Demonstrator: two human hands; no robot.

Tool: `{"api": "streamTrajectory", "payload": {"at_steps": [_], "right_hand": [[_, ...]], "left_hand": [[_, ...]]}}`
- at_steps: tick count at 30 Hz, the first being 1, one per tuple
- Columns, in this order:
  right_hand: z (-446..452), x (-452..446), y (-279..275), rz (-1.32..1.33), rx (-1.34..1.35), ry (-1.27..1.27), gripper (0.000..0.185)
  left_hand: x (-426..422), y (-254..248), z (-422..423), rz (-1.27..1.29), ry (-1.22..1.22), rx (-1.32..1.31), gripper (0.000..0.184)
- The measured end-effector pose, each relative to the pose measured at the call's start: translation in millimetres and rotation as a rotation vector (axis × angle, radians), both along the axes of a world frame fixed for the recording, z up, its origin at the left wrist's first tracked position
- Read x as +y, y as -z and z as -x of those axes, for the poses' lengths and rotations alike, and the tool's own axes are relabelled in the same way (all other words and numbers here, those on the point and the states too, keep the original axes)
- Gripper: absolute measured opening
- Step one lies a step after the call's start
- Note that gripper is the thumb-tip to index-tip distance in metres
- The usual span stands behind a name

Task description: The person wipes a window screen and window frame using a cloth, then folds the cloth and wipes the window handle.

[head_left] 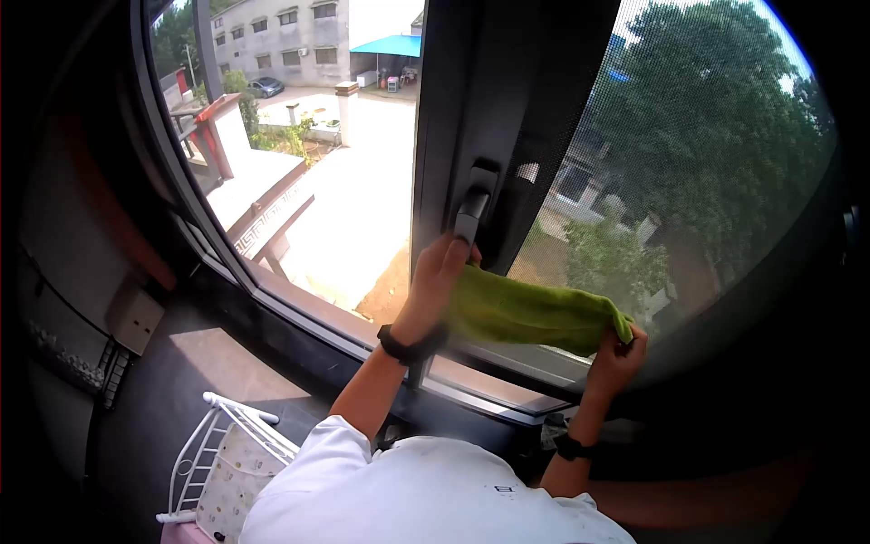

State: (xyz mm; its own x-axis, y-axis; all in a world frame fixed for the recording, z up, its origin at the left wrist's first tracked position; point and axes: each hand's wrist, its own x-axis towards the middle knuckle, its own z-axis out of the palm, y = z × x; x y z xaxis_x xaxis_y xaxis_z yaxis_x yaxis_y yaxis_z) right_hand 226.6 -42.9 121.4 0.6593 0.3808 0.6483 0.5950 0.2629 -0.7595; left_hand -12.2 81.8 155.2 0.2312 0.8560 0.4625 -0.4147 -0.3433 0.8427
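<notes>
A green cloth (pixel 535 311) is stretched out sideways between my two hands, in front of the dark window frame. My left hand (pixel 437 283) is closed at the cloth's left end. Its thumb and fingers are up against the lower end of the window handle (pixel 470 216), which points downward. Part of the left fingers is hidden behind the handle and the cloth. Lower down on the right, my right hand (pixel 620 361) pinches the bunched right corner of the cloth. Both wrists wear dark bands.
A mesh screen (pixel 689 163) covers the right side of the window. Through the left glass a yard and a grey building (pixel 281 41) show outside. At the lower left stands a white metal rack (pixel 195 462) with a patterned panel. A wall socket (pixel 138 324) is farther left.
</notes>
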Motion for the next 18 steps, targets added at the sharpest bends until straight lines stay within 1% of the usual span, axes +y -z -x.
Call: {"api": "streamTrajectory", "payload": {"at_steps": [2,3,5,6,8,9,11,15,17,18], "right_hand": [[-3,4,5,0.059,0.012,0.042,0.018],[-3,2,2,0.063,0.012,0.041,0.018],[0,0,-14,0.192,-0.034,0.066,0.016],[0,0,-17,0.192,-0.031,0.065,0.016],[-1,2,-21,0.056,-0.046,0.062,0.017],[1,3,-23,0.052,-0.045,0.06,0.017],[5,9,-28,0.045,-0.049,0.091,0.016],[5,11,-14,0.03,-0.072,0.091,0.018],[1,9,0,0.081,-0.085,0.117,0.018],[1,6,2,0.082,-0.079,0.13,0.018]], "left_hand": [[3,12,-3,-0.097,-0.117,0.077,0.035],[1,9,-3,-0.093,-0.118,0.078,0.035],[4,-3,1,-0.165,-0.119,0.114,0.036],[4,-8,3,-0.165,-0.119,0.118,0.036],[5,-15,6,-0.19,-0.081,0.12,0.037],[4,-14,6,-0.193,-0.083,0.121,0.037],[4,-7,2,-0.077,-0.104,0.106,0.038],[6,19,-4,-0.062,-0.172,0.106,0.038],[1,30,-9,-0.05,-0.238,0.134,0.037],[1,34,-10,-0.052,-0.224,0.14,0.037]]}}
